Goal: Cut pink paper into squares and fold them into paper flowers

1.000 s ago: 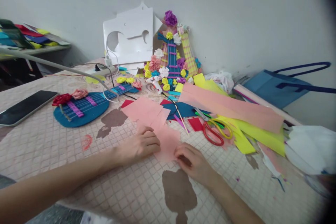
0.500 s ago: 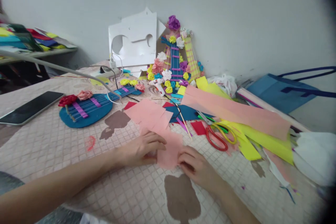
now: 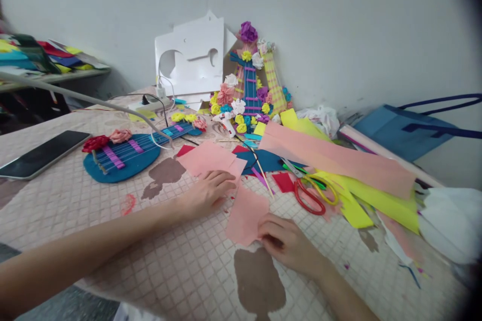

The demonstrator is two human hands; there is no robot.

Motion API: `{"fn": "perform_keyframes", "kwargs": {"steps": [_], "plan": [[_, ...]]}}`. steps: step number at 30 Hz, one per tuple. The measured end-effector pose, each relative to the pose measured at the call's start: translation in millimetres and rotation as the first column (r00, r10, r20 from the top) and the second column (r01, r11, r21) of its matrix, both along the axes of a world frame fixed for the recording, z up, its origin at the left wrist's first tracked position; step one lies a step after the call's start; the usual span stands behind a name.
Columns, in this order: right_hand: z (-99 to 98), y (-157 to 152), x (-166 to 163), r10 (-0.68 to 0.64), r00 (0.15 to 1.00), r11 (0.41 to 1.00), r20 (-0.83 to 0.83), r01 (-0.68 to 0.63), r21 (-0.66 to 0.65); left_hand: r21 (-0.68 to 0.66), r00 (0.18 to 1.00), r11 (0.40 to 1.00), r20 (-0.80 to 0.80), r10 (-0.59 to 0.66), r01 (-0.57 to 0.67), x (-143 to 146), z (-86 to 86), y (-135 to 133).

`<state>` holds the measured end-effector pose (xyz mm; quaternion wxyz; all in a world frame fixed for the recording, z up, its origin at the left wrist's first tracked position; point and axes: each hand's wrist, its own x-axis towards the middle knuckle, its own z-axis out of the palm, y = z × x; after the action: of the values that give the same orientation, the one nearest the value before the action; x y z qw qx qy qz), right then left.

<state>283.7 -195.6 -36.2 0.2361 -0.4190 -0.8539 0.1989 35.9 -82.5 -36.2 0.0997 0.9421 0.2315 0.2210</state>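
Right hand (image 3: 288, 243) pinches the edge of a pink paper square (image 3: 246, 213). Left hand (image 3: 207, 193), fingers extended flat, touches the pink sheets (image 3: 209, 158).

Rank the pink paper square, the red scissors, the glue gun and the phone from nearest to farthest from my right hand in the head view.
1. Pink paper square: at the right hand's fingers, just left.
2. Red scissors: beyond it, slightly right.
3. Glue gun: far back, by the flower models.
4. Phone: far left edge.
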Motion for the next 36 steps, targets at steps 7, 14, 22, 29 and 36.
{"fn": "perform_keyframes", "kwargs": {"steps": [7, 14, 22, 29, 36], "plan": [[-2.1, -9, 9, -0.004, 0.994, 0.999, -0.107, 0.0, -0.037, 0.062, 1.0, 0.998, -0.013, -0.024, 0.025, 21, -2.0, 24], [-5.4, -8, 9, 0.013, 0.991, 0.999, -0.135, -0.017, -0.03, -0.005, 0.999, 1.0, 0.042, 0.008, -0.008, 24, -2.7, 34], [-8.2, -7, 11, -0.005, 0.991, 0.997, -0.134, -0.006, -0.083, -0.385, 0.932, 0.848, 0.141, -0.334, 0.363, 2, 22.5, -33], [-11.0, -9, 10, -0.137, 0.96, 0.989, -0.246, 0.12, -0.083, -0.354, 0.962, 0.896, 0.057, -0.267, 0.27, 15, 8.6, -61], [-12.7, -10, 9, -0.089, 0.951, 0.996, -0.295, 0.08, -0.042, -0.149, 0.975, 0.965, 0.084, -0.207, 0.217, 18, 7.6, -53]]}}
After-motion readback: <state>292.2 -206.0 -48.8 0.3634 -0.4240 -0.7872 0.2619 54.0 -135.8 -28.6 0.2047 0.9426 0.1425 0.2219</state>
